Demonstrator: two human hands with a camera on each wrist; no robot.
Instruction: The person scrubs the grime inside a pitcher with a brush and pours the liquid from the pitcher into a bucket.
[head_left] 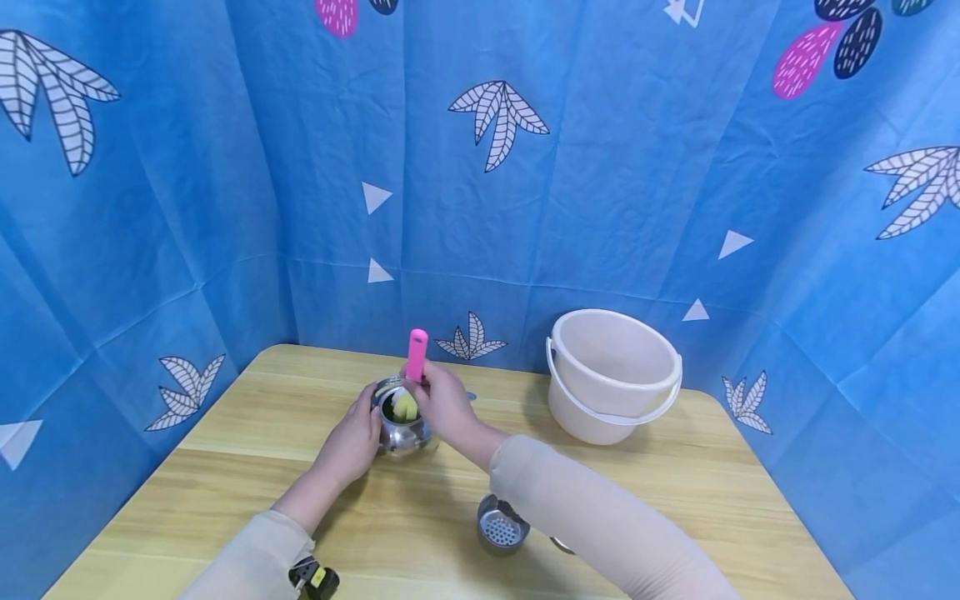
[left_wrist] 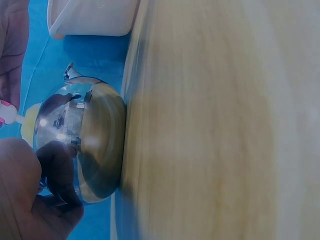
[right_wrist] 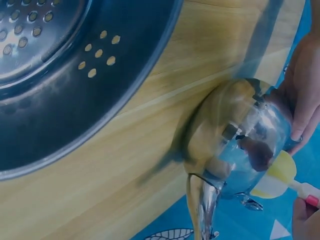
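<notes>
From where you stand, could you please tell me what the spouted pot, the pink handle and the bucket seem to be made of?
Spouted pot: metal, polished, perhaps stainless steel; its sides give mirror-like reflections. Pink handle: probably plastic, by its even colour and smooth look. Bucket: likely plastic, off-white with a soft sheen, its wall and rim smooth.

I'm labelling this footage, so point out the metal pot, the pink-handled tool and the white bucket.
Metal pot (left_wrist: pixel 103 135): left wrist view, on its shiny rounded side.
Pink-handled tool (head_left: pixel 417 356): head view, on its pink handle.
White bucket (head_left: pixel 596 397): head view, on its outer wall below the rim.
</notes>
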